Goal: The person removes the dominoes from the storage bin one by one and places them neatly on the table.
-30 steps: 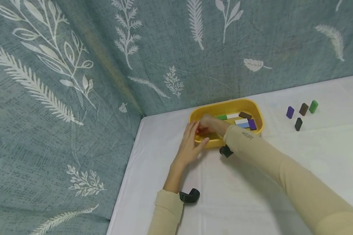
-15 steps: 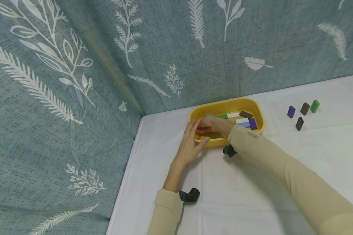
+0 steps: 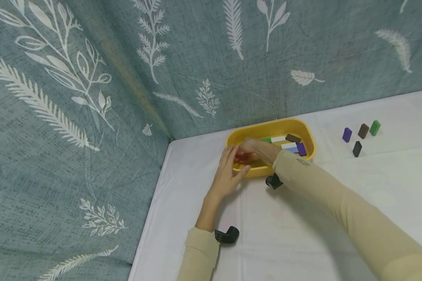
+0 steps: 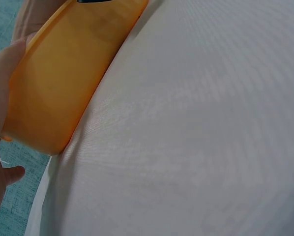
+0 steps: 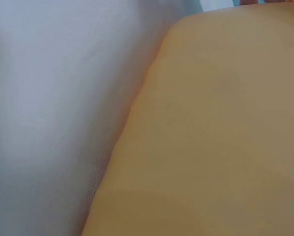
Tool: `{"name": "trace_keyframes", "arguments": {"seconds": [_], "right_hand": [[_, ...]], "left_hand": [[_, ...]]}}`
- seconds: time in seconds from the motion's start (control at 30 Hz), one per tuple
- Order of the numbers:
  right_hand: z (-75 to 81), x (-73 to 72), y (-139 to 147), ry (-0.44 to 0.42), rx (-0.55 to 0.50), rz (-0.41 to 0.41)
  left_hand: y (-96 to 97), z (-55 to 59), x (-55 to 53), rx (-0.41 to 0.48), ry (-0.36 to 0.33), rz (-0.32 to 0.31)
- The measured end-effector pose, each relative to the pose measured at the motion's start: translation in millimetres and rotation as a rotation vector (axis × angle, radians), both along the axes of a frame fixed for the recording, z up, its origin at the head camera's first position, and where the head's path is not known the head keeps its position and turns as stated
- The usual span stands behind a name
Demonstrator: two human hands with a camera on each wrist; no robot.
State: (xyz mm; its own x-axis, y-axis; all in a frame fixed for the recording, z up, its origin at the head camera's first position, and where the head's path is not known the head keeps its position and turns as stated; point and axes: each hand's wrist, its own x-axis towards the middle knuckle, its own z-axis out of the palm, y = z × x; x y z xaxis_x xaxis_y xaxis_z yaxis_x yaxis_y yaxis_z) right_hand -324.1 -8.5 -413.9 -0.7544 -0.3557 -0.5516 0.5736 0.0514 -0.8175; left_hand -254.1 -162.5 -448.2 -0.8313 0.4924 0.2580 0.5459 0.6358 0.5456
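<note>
A yellow plastic bin point(image 3: 285, 124) stands on the white cloth near the curtain, its outer wall point(image 4: 63, 83) filling much of both wrist views. My left hand point(image 3: 226, 175) rests at its left end, fingers straight along that end and thumb over the front rim. Inside the left part of the bin is my right hand point(image 3: 250, 148), fingers bent downward; I cannot tell whether they hold something. To its right lie flat blocks in the bin: green point(image 3: 267, 139), white point(image 3: 278, 139), brown point(image 3: 293, 138), another white point(image 3: 288, 145), light blue point(image 3: 293, 150) and purple point(image 3: 301, 149).
On the cloth right of the bin, several blocks stand on end: purple point(image 3: 347, 134), brown point(image 3: 363, 131), green point(image 3: 374, 128) and black point(image 3: 356, 149). A patterned teal curtain point(image 3: 211, 58) hangs behind and at the left. A black camera mount point(image 3: 227, 235) sits on the left wrist.
My right hand and forearm have shifted slightly to the right, the fingers staying in the bin's left part. The left hand, the bin and the standing blocks keep their places.
</note>
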Motion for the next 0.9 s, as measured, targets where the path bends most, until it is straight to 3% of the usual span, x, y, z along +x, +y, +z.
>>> {"name": "trace_keyframes", "arguments": {"seconds": [0.37,0.63,0.9], "right_hand": [[7.6,-2.2,20.7,0.026,-0.151,-0.068],[17.1,-1.5,46.3,0.067,-0.105,-0.067],[44.9,10.1,95.8,0.315,-0.01,-0.04]], "left_hand": [[2.8,1.2,0.5,0.014,0.013,-0.007],[4.0,0.9,2.8,0.011,0.003,-0.002],[0.7,2.1,1.5,0.004,-0.015,0.003]]}}
